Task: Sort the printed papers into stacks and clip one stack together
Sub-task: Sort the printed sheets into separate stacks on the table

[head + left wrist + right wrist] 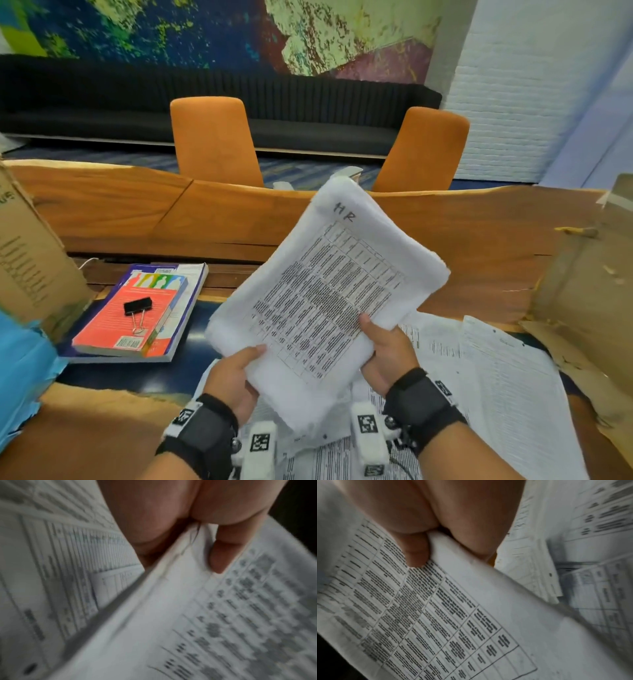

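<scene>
Head view: the left hand (233, 377) and the right hand (385, 353) hold up a blurred sheaf of white printed papers (329, 294), its top sheet a dense black table with "HR" handwritten near the far edge. Each hand pinches a near edge of the sheaf, thumb on the printed face and fingers hidden beneath; the sheaf is tilted and raised clear of the table. The left wrist view shows the left thumb (221, 555) pressed on the top sheet at the sheaf's edge; the right wrist view shows the right thumb (416, 553) pressed on the printed grid. Both wrists carry black straps with white marker blocks. Under and to the right of the hands, more loose white printed sheets (496, 370) lie spread and overlapping on the dark blue and brown wooden table (479, 246). To the left, a black binder clip with silver wire handles (138, 309) rests on a red-covered book (133, 315), which lies on a larger white book. Brown cardboard boxes (30, 260) stand at both sides. Beyond the table stand two orange upholstered chairs (212, 140), a long black bench and a painted wall.
</scene>
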Demonstrator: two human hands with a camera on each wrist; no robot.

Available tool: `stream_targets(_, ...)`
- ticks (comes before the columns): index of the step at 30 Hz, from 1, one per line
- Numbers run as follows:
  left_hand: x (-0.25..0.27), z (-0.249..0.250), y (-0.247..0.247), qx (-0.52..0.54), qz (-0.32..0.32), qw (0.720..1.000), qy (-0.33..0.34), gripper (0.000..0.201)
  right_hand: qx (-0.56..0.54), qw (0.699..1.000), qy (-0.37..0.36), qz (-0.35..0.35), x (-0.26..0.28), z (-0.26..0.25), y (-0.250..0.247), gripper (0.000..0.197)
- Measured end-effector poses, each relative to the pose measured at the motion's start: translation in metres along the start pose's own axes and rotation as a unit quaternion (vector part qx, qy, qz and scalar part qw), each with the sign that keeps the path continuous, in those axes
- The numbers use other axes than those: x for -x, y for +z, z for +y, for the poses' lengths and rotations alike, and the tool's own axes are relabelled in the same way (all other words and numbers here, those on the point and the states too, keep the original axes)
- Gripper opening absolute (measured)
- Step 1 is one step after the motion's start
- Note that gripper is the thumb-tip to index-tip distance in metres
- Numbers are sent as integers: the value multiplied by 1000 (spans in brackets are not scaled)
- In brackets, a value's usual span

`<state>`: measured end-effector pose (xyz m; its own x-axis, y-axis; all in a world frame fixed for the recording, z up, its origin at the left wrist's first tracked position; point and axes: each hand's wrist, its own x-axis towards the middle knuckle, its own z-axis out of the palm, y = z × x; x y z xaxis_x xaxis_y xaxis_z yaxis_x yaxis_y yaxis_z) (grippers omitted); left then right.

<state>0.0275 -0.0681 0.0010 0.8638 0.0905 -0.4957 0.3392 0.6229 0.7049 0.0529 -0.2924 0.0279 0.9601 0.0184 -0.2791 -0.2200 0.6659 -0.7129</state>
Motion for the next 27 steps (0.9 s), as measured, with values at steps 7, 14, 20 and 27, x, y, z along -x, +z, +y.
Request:
stream_targets(7, 6, 50, -15, -178, -1, 972, 153, 31, 169, 983, -40, 66, -6, -37, -64, 80)
stream_targets(14, 4, 60, -17, -248, -78, 948, 183, 43, 369, 923, -108, 31, -13, -66, -39, 33)
stream_targets(20, -6, 33, -34, -274, -67, 943, 176, 58, 415, 904, -48, 86, 1, -33, -59, 33)
stream_targets(27, -8, 32, -36, -311, -50, 932, 182, 44, 733, 614, -286, 58, 26, -56, -8, 81)
